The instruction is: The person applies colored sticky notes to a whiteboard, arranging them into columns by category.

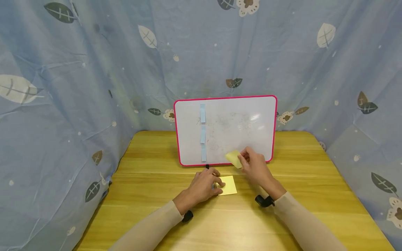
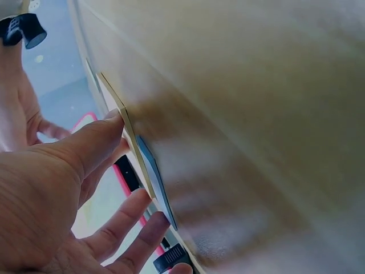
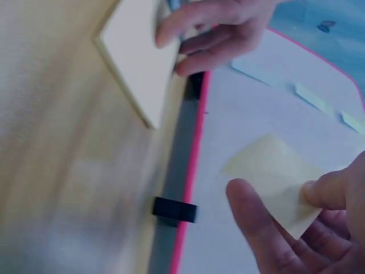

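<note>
My right hand (image 1: 255,166) pinches a single yellow sticky note (image 1: 233,159) between thumb and fingers, just in front of the whiteboard's (image 1: 248,132) lower edge. In the right wrist view that note is slightly curved. On the table lies a yellow sticky note pad (image 1: 229,186). My left hand (image 1: 203,184) rests on its left part, one fingertip on top and the thumb at its edge. Beside the yellow pad, a blue sticky note pad (image 2: 153,171) lies under the left fingers, mostly covered in the head view. Both notepads are flat on the wood.
Three light blue paper strips (image 1: 202,134) run in a vertical line down the board's left part. A black foot (image 3: 174,210) supports the pink-framed board. Behind the wooden table (image 1: 150,164) hangs a blue patterned curtain (image 1: 194,52).
</note>
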{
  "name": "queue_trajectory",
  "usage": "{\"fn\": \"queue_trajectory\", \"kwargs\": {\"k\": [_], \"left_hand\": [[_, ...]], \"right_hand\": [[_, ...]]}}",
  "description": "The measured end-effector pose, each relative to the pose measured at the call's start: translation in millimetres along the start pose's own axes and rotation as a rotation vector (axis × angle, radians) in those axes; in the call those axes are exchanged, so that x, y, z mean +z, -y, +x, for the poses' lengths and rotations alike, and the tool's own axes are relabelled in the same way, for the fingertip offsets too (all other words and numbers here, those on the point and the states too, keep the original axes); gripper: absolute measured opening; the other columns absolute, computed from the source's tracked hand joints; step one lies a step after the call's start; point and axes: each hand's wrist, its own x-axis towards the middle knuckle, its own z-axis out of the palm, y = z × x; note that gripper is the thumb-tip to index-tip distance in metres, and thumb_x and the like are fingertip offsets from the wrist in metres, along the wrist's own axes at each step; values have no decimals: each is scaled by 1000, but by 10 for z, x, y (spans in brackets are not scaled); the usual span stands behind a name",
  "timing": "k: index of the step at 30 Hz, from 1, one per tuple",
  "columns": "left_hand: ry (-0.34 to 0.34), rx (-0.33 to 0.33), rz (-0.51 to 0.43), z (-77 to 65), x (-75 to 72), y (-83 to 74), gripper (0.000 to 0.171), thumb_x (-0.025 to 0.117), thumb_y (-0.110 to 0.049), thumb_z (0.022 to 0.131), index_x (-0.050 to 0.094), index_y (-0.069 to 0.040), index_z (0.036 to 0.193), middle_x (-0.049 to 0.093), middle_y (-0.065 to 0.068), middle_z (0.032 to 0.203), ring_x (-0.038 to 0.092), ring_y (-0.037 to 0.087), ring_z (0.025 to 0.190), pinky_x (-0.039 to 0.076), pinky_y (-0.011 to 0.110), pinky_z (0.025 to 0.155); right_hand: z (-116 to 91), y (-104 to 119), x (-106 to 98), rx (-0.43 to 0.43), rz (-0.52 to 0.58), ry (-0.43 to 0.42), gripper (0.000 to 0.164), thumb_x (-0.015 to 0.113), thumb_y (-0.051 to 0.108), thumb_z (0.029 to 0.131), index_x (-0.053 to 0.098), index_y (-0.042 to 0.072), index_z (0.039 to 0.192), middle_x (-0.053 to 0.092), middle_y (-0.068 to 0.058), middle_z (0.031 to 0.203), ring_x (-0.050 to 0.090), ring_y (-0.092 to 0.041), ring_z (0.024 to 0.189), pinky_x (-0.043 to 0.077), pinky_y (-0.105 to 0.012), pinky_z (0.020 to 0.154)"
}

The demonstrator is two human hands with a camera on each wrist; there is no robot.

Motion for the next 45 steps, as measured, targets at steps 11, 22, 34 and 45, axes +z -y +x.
{"fn": "queue_trajectory", "kwargs": {"k": [11,22,34,45], "left_hand": [[10,14,43,16,-32,-37,21,94,-40,102,94,-32,121,74,-1,150,68,25,134,57,54,110],[-99,98,98,102,-218,-9,26,92,-42,103,93,-27,124,82,-4,132,76,21,119,64,49,100],[-544,229,54,382,-895,136,13,92,-26,104,92,-17,114,87,2,107,82,24,95,65,45,77],[-790,151,16,811,-1647,268,21,82,-20,111,88,-12,129,82,12,123,78,36,107,63,55,89]], "right_hand": [[178,223,-172,-200,69,-231,7,78,0,109,72,-2,108,86,-21,98,88,-40,85,60,-5,77],[492,497,-169,-348,87,-397,8,84,2,105,79,-1,110,88,-16,128,90,-36,109,68,-37,97],[773,529,-70,-495,12,-483,13,86,-2,102,87,-1,115,86,-18,137,84,-39,128,69,-54,102],[935,551,54,-491,12,-530,19,83,0,105,89,-2,124,81,-22,146,83,-43,131,66,-59,112]]}}
